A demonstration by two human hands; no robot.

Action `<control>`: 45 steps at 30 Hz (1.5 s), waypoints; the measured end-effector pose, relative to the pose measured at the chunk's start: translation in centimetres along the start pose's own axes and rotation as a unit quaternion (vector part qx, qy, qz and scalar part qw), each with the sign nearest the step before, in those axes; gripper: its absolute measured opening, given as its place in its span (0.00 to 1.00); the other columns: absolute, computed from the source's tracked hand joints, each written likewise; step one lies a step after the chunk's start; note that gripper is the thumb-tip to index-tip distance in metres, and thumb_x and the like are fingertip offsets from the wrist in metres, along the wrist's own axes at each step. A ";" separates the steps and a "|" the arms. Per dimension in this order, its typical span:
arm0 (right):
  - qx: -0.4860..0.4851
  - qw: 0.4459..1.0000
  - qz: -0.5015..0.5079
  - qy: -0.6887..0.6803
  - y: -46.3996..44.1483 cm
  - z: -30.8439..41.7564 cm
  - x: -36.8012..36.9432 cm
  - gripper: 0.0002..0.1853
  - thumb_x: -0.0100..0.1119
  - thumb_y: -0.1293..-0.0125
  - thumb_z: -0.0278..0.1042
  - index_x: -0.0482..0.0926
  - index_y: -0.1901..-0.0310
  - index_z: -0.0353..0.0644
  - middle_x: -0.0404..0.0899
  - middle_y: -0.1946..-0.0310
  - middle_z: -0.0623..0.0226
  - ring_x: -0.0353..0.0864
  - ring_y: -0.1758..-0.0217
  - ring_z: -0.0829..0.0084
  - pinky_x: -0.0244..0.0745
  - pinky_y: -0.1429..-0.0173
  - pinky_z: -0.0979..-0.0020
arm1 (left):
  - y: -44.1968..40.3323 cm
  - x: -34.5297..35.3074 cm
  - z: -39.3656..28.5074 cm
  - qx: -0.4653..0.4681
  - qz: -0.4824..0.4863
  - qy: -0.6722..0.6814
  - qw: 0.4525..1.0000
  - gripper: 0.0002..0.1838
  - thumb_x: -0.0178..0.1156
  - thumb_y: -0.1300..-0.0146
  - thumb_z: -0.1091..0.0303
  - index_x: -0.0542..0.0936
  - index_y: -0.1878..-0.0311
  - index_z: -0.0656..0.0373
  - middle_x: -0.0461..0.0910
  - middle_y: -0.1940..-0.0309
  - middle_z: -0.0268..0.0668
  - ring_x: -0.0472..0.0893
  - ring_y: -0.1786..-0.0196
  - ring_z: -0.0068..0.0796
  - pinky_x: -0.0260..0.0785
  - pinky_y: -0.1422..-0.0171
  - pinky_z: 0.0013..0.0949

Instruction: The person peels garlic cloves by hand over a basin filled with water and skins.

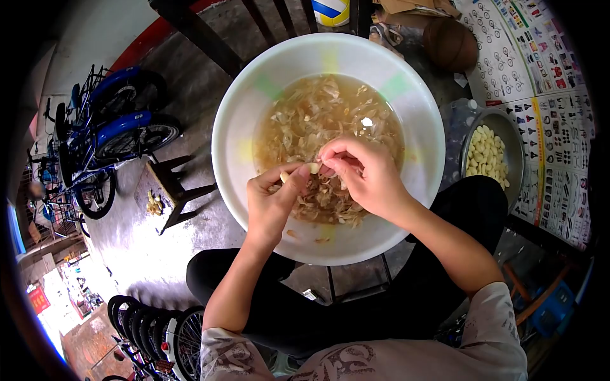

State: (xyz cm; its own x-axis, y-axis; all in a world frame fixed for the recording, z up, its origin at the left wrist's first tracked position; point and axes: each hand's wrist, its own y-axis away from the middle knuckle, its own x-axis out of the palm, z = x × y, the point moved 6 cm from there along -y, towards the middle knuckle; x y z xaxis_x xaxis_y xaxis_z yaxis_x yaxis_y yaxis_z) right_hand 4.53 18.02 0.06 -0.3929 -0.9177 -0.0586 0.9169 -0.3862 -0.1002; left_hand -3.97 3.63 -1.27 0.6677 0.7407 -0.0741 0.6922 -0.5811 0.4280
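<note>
A pale garlic clove point(314, 167) is pinched at the fingertips of my left hand point(273, 200), above a wide white basin point(238, 120). Another pale clove point(284, 178) shows between the fingers of the same hand. My right hand point(368, 174) is closed in a pinch right beside the first clove; whatever its fingertips grip is too small to make out. Below both hands, cloudy brownish water in the basin carries many loose garlic skins point(324, 95), with a darker heap of them nearest me.
A metal bowl of peeled garlic cloves point(486, 155) stands right of the basin, near a printed sheet point(559, 127). Behind are a dark chair point(197, 32), a basketball point(450, 43) and a volleyball point(331, 11). To the left stand a small wooden stool point(175, 190) and blue bicycles point(117, 127).
</note>
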 end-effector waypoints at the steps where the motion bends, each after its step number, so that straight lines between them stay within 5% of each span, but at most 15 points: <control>1: 0.030 0.998 -0.009 -0.053 0.0 -0.4 0.0 0.02 0.55 0.30 0.19 0.76 0.58 0.32 0.82 0.63 0.60 0.86 0.62 0.71 0.81 0.58 0.72 | 0.0 -0.1 0.2 -0.012 -0.006 0.018 1.000 0.12 0.64 0.32 0.65 0.85 0.54 0.65 0.77 0.76 0.27 0.65 0.77 0.10 0.51 0.75 0.18; 7: 0.125 0.972 0.005 -0.198 0.2 -1.5 0.4 0.04 0.53 0.26 0.24 0.75 0.55 0.32 0.80 0.57 0.62 0.84 0.52 0.72 0.82 0.45 0.70 | 0.1 -0.5 0.5 -0.035 -0.024 0.078 0.996 0.12 0.64 0.32 0.66 0.85 0.52 0.64 0.77 0.76 0.28 0.66 0.77 0.11 0.53 0.74 0.19; 14: 0.225 0.921 -0.016 -0.319 0.6 -2.1 0.5 0.06 0.55 0.28 0.23 0.75 0.53 0.32 0.80 0.57 0.62 0.84 0.52 0.73 0.82 0.46 0.71 | -0.1 -0.5 0.6 -0.015 -0.016 0.108 0.994 0.11 0.66 0.32 0.65 0.86 0.52 0.60 0.78 0.74 0.28 0.69 0.75 0.12 0.58 0.72 0.19; 18: 0.131 0.966 -0.026 -0.221 0.3 -1.0 0.2 0.09 0.60 0.31 0.21 0.78 0.52 0.31 0.81 0.56 0.62 0.84 0.54 0.74 0.82 0.48 0.73 | -0.1 -0.4 0.6 0.003 -0.023 0.061 0.998 0.10 0.65 0.33 0.67 0.86 0.52 0.62 0.79 0.72 0.29 0.71 0.72 0.13 0.62 0.68 0.20; 20: 0.104 0.977 -0.010 -0.187 0.2 -0.9 0.2 0.09 0.62 0.33 0.21 0.80 0.53 0.31 0.82 0.56 0.61 0.84 0.54 0.74 0.82 0.49 0.74 | 0.0 -0.1 -0.5 0.092 -0.013 -0.036 0.995 0.10 0.66 0.33 0.69 0.86 0.52 0.64 0.82 0.70 0.29 0.74 0.69 0.14 0.67 0.63 0.21; 24: 0.002 0.997 -0.045 -0.069 0.1 -0.5 -0.4 0.06 0.67 0.38 0.21 0.83 0.59 0.34 0.83 0.63 0.62 0.85 0.63 0.73 0.80 0.60 0.75 | 0.0 0.1 -0.3 0.094 -0.003 -0.030 0.995 0.11 0.65 0.33 0.69 0.86 0.52 0.65 0.83 0.68 0.29 0.76 0.66 0.15 0.69 0.58 0.22; 28: -0.139 0.981 -0.087 0.105 0.1 1.2 -0.6 0.07 0.68 0.41 0.19 0.84 0.61 0.37 0.83 0.69 0.63 0.85 0.69 0.68 0.77 0.67 0.72 | 0.2 0.5 0.7 0.035 -0.021 0.044 0.998 0.11 0.65 0.32 0.68 0.86 0.51 0.63 0.81 0.70 0.29 0.73 0.69 0.13 0.64 0.65 0.19; 35: -0.152 0.979 -0.041 0.133 0.0 1.6 0.2 0.06 0.65 0.39 0.16 0.83 0.60 0.33 0.84 0.64 0.59 0.86 0.64 0.68 0.81 0.63 0.74 | -0.2 0.6 2.2 -0.052 0.007 0.204 0.978 0.12 0.61 0.28 0.63 0.84 0.52 0.62 0.74 0.74 0.25 0.62 0.76 0.10 0.49 0.73 0.19; 38: -0.046 0.998 -0.050 -0.010 -0.2 -0.1 0.2 0.05 0.66 0.39 0.19 0.84 0.61 0.36 0.85 0.65 0.62 0.86 0.65 0.72 0.79 0.65 0.74 | -0.3 1.1 1.9 -0.054 0.050 0.254 0.964 0.09 0.54 0.24 0.63 0.78 0.57 0.58 0.68 0.73 0.24 0.57 0.78 0.10 0.48 0.75 0.18; 45: 0.133 0.967 0.032 -0.216 -0.3 -1.1 0.7 0.07 0.62 0.34 0.20 0.82 0.55 0.30 0.84 0.61 0.65 0.85 0.57 0.77 0.81 0.50 0.76 | -0.1 1.1 2.1 -0.089 0.087 0.345 0.931 0.12 0.57 0.26 0.65 0.81 0.47 0.60 0.72 0.73 0.25 0.59 0.77 0.10 0.49 0.74 0.19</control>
State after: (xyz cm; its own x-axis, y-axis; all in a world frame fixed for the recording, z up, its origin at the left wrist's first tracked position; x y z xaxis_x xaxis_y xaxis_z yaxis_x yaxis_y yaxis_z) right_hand 3.91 17.54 -1.06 -0.3217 -0.8718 0.3695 0.9464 -0.2846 0.1525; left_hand -2.72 3.81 -3.27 0.3886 0.7168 0.5790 0.4935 -0.6925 0.5262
